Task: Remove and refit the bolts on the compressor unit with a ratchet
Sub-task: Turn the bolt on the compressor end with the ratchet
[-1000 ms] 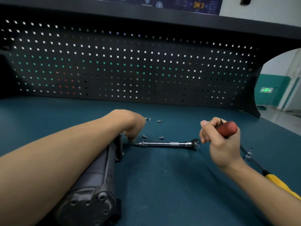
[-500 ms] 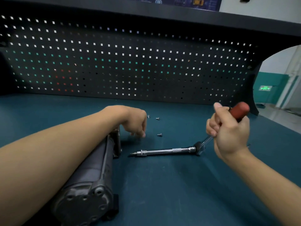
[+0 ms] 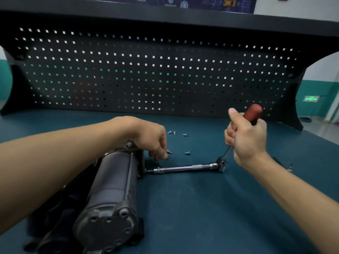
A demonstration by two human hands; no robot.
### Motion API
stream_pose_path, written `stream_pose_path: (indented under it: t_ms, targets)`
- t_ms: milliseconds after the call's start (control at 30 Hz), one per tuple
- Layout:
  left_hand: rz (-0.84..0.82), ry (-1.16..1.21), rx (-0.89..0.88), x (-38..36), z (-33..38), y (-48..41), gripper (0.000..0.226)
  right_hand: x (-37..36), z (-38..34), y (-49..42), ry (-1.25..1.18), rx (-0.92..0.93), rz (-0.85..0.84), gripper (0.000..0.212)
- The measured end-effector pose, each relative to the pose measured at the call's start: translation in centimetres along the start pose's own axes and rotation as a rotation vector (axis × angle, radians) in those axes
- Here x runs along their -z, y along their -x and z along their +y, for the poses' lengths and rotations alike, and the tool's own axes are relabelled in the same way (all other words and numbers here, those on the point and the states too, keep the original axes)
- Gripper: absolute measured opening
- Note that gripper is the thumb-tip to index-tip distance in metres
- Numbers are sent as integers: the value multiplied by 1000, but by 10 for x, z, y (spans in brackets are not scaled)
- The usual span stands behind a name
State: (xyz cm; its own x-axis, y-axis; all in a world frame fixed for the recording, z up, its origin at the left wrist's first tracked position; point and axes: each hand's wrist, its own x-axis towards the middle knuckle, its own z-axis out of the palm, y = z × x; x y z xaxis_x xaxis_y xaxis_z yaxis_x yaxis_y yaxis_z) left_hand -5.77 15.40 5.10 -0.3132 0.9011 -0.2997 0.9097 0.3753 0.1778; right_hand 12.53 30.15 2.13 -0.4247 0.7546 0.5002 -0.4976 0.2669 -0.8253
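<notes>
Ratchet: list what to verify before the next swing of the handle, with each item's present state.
1. Right hand grips the ratchet by its red handle: ok.
2. Extension bar joined to the ratchet head: ok.
3. Bar tip seated on a bolt in the compressor unit: cannot tell; the contact at the end plate is too small to see.
4. Left hand steadying the unit: not ok; its fingers point down at the bench beside the end plate.
5. Left hand free of bolts: cannot tell.
6. Loose bolts clear of the bar: ok; they lie behind it, apart.
</notes>
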Motion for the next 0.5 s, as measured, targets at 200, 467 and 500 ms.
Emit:
stream_pose_path:
  t_ms: [200, 467, 500]
  targets:
    - [103, 189, -51, -12, -15, 8, 22, 0, 0, -4, 17, -23, -22, 50]
    - [175, 211, -40, -18, -12, 11, 27, 9, -1, -11, 5, -87, 34, 52]
    - [182, 203, -35, -18, -11, 12, 28, 9, -1, -11, 3, -89, 31, 52]
